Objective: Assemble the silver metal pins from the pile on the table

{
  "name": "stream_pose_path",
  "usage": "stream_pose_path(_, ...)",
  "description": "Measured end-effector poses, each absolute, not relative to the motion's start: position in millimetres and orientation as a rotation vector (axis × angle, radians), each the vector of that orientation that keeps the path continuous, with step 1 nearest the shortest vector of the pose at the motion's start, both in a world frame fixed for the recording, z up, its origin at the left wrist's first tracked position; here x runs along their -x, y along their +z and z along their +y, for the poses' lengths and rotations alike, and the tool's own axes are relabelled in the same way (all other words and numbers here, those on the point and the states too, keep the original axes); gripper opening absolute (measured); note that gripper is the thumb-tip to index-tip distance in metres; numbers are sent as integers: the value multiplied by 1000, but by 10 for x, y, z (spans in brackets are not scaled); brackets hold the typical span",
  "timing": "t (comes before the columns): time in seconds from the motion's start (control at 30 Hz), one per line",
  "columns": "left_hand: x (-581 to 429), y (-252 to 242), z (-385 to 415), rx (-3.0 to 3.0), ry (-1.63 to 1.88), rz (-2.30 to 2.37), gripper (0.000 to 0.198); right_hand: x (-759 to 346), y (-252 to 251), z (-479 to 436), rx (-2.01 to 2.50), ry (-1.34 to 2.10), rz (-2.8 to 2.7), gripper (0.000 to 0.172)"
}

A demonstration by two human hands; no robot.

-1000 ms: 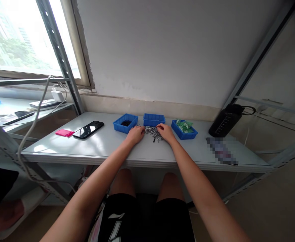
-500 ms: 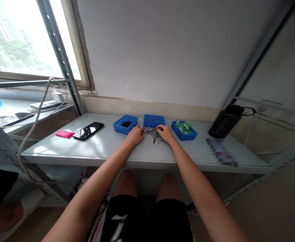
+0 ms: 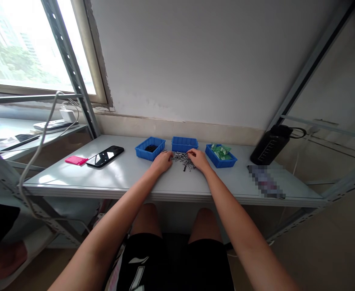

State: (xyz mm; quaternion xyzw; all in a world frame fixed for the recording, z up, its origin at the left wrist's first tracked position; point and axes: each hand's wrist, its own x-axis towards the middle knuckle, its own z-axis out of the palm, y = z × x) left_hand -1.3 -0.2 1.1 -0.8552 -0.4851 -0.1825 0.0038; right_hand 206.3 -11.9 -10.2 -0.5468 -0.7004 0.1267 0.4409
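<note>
A pile of small silver metal parts point(image 3: 181, 158) lies on the grey table point(image 3: 129, 173) in front of three blue trays. My left hand point(image 3: 162, 162) rests at the pile's left side, fingers curled down onto the parts. My right hand point(image 3: 198, 158) rests at the pile's right side, fingers curled over the parts too. What the fingertips grip is too small to see. The left tray point(image 3: 150, 148) holds dark bits, the middle tray point(image 3: 184, 143) stands just behind the pile, and the right tray point(image 3: 220, 155) holds green pieces.
A black phone point(image 3: 105, 156) and a pink card point(image 3: 76, 160) lie at the table's left. A dark water bottle point(image 3: 271, 144) stands at the right by a shelf post. A side shelf with a power strip point(image 3: 53, 125) and a hanging cable sits under the window.
The hands stay at the pile with only small finger shifts. The view has shifted slightly.
</note>
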Motion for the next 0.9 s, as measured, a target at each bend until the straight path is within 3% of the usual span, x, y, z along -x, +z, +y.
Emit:
stream_pose_path(0.33,1,57,-60,2634,-579,-1517,28,-2057,-89,-138,1360,300,-1753,22)
stream_pose_path(0.9,-44,13,4,2806,-1033,-1106,17,-1877,-45,-231,1133,307,-2039,22)
